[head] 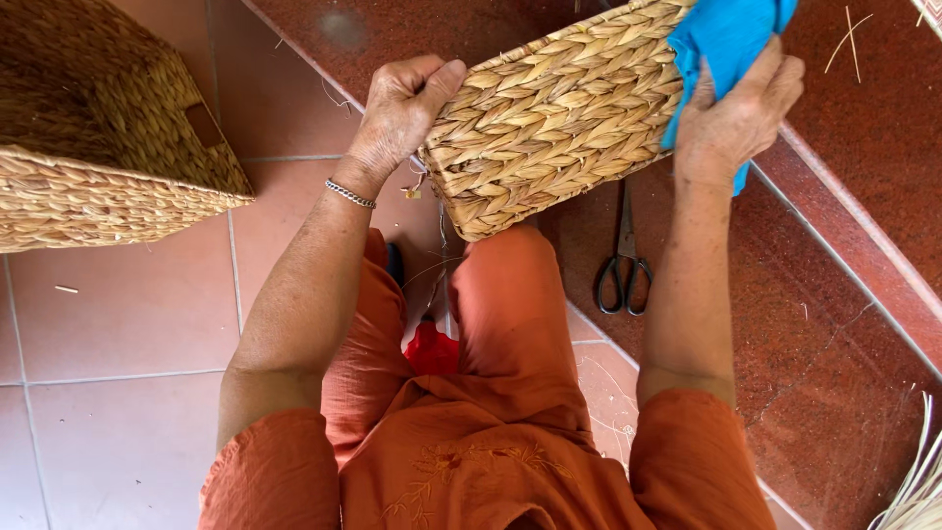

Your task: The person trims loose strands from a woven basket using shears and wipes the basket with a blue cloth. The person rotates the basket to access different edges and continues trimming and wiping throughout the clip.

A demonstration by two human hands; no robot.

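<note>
Woven basket [559,108] held by left hand [402,108].

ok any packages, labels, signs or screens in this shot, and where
None in view: no package, label, sign or screen.
Woven basket: upper middle, held across the knees, tan braided fibre, left hand at its end.
Blue cloth: top right, pressed on the basket by the right hand.
Second woven basket: upper left, on the tiled floor.
Scissors: on the red step, dark handles.
</note>
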